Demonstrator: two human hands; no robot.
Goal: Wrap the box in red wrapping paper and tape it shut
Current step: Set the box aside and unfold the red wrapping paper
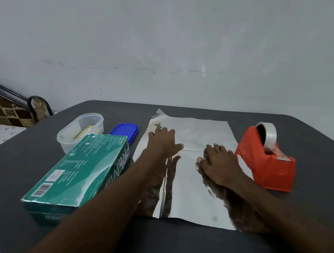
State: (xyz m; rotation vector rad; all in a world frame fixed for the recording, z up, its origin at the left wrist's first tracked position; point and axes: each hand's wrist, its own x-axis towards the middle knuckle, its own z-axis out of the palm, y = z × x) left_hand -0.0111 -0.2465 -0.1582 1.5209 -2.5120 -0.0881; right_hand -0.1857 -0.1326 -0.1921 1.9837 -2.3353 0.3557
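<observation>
A sheet of wrapping paper (188, 183) lies flat on the dark table (169, 247), its shiny silver side up; no red shows. My left hand (163, 142) lies flat on its far left part, fingers spread. My right hand (218, 162) presses flat on its right part, close to the tape dispenser. A green box (78, 170) lies left of the sheet, touching my left forearm. An orange tape dispenser (268, 165) with a roll of clear tape (268, 135) stands at the sheet's right edge.
A clear plastic container (79, 131) with small items inside stands behind the green box, its blue lid (125, 131) beside it. A grey wall rises behind the table. A patterned bed and a dark rail are at the far left.
</observation>
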